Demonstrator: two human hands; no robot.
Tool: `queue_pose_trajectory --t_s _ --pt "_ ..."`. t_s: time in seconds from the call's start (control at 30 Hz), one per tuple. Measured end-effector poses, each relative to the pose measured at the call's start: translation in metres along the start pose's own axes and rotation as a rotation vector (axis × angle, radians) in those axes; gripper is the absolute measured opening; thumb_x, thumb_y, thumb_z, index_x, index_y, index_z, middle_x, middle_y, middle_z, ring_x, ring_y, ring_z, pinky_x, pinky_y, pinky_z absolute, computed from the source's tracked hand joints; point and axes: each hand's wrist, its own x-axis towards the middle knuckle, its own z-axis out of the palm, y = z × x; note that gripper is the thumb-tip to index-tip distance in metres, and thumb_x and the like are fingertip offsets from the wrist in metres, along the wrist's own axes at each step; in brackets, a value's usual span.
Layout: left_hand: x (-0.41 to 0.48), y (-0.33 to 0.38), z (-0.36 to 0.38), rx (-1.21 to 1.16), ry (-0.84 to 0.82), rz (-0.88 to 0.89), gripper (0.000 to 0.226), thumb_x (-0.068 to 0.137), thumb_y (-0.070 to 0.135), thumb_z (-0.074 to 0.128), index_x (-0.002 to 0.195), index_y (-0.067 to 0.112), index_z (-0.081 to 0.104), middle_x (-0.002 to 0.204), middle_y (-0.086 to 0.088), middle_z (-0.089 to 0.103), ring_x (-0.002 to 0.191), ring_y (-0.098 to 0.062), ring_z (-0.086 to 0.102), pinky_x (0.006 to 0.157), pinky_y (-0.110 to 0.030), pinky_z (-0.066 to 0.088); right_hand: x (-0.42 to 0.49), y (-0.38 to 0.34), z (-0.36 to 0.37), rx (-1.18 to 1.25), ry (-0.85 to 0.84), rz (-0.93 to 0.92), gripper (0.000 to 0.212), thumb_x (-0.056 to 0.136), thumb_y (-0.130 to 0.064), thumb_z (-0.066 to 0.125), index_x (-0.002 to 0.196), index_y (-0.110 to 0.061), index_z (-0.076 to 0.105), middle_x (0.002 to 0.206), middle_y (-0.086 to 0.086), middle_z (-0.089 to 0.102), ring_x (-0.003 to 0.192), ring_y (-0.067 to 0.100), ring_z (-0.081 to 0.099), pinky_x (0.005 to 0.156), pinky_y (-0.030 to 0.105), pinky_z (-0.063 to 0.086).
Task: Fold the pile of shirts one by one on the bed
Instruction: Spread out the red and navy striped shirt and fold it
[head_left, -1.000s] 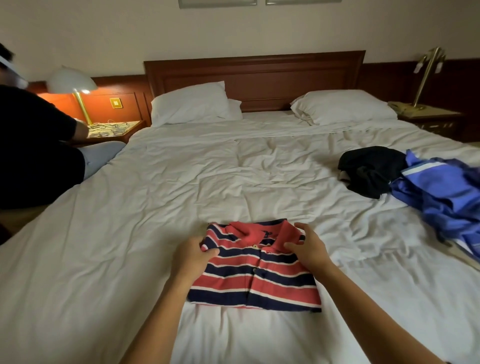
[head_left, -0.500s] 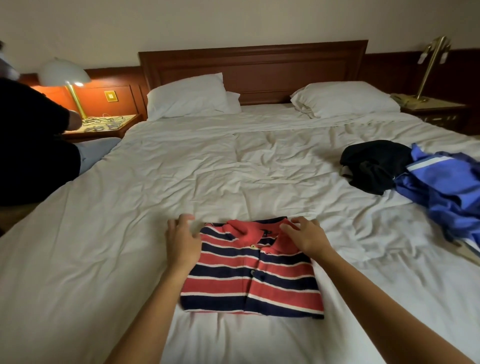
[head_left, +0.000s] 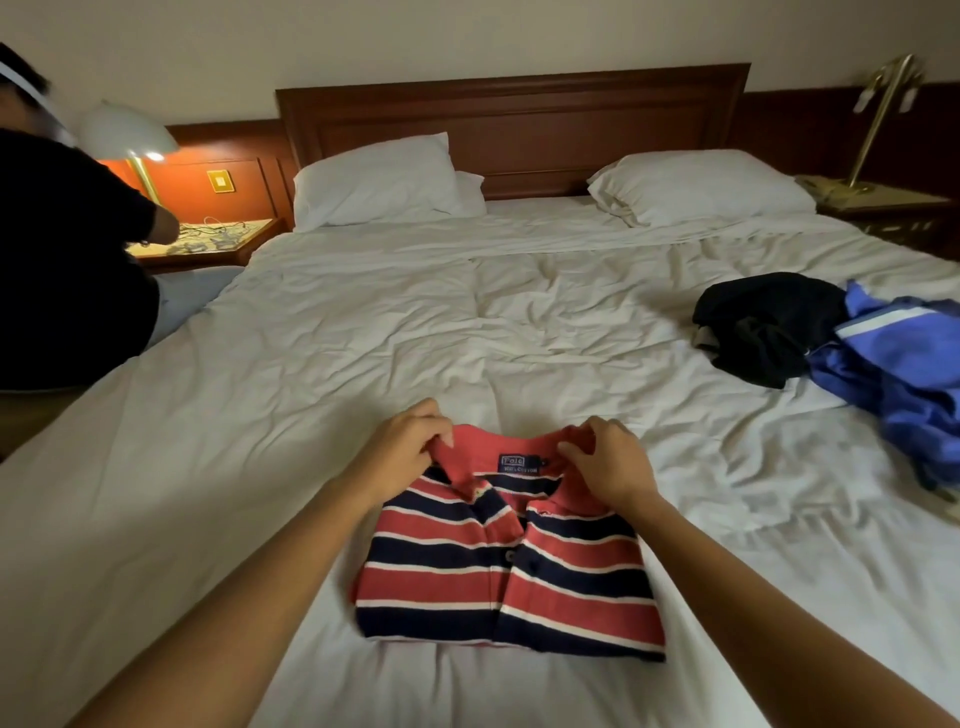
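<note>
The folded striped shirt (head_left: 511, 566) lies flat on the bed (head_left: 363, 338) at six o'clock, the left hand (head_left: 405, 447) and the right hand (head_left: 608, 462) each pinching its collar (head_left: 519, 441) at twelve, while a black garment (head_left: 763, 322) and a blue garment (head_left: 898, 364) sit heaped at three o'clock.

Folded red-navy striped polo (head_left: 511, 577) lies flat on the bed (head_left: 363, 338), black shirt (head_left: 763, 327) and blue shirt (head_left: 904, 364) crumpled rightward.
</note>
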Motion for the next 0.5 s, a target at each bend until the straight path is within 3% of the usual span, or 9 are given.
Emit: queue_pose_trajectory --t_s 0.03,0.1,0.17,0.23,0.3,0.37,0.5 --pt "-0.006 -0.003 -0.001 -0.124 0.056 -0.087 0.026 0.081 -0.01 0.066 0.083 0.016 0.071 0.095 0.008 0.055 0.081 -0.002 0.057 0.075 -0.016 0.045 0.001 -0.002 -0.001 0.035 0.019 -0.007 0.031 0.091 -0.039 0.067 0.104 -0.011 0.064 0.101 0.008 0.066 0.095 0.026 0.062 0.078 0.033 0.047" --pt "-0.015 -0.002 -0.003 -0.442 0.075 -0.394 0.008 0.087 0.008 0.065 0.091 0.006 0.071 0.1 -0.004 0.063 0.088 -0.015 0.062 0.085 -0.033 0.052 0.004 -0.005 -0.003 0.059 -0.026 0.014 0.034 0.093 -0.046 0.061 0.097 -0.013 0.065 0.092 0.005 0.068 0.09 0.025 0.063 0.073 0.032 0.044" --pt "-0.017 0.003 -0.003 -0.707 -0.035 -0.683 0.035 0.092 0.036 0.057 0.092 0.004 0.07 0.091 -0.007 0.075 0.085 -0.023 0.068 0.081 -0.036 0.053 0.006 -0.008 -0.003 0.002 -0.151 0.049 0.042 0.096 -0.053 0.051 0.092 -0.013 0.064 0.089 0.005 0.068 0.09 0.027 0.063 0.075 0.034 0.044" --pt "-0.016 0.011 -0.003 -0.684 -0.079 -0.735 0.042 0.093 0.046 0.06 0.085 0.007 0.074 0.084 -0.007 0.076 0.083 -0.025 0.071 0.082 -0.034 0.053 0.007 -0.008 -0.003 -0.058 -0.218 0.06 0.043 0.099 -0.052 0.045 0.092 -0.013 0.063 0.092 0.006 0.067 0.096 0.029 0.063 0.078 0.035 0.043" --pt "-0.011 0.017 0.001 -0.507 -0.042 -0.676 0.02 0.085 0.027 0.077 0.088 0.008 0.072 0.085 -0.005 0.071 0.086 -0.022 0.066 0.082 -0.032 0.05 0.005 -0.008 -0.005 -0.159 -0.186 0.045 0.038 0.101 -0.046 0.042 0.101 -0.016 0.065 0.103 0.006 0.068 0.106 0.029 0.06 0.088 0.039 0.044" --pt "-0.006 0.024 0.005 -0.452 -0.028 -0.688 0.03 0.077 0.009 0.083 0.103 0.009 0.067 0.095 -0.002 0.065 0.094 -0.019 0.063 0.081 -0.028 0.049 0.003 -0.007 -0.007 -0.201 -0.146 0.007 0.035 0.102 -0.041 0.042 0.105 -0.015 0.065 0.107 0.007 0.068 0.108 0.029 0.06 0.09 0.04 0.045" --pt "0.005 0.033 0.0 -1.029 0.028 -0.813 0.041 0.084 -0.01 0.071 0.123 -0.002 0.059 0.11 -0.02 0.07 0.093 -0.021 0.07 0.069 -0.025 0.059 0.005 -0.006 -0.007 -0.019 -0.149 -0.004 0.032 0.104 -0.031 0.044 0.101 -0.008 0.066 0.105 0.013 0.07 0.103 0.032 0.062 0.083 0.036 0.045"
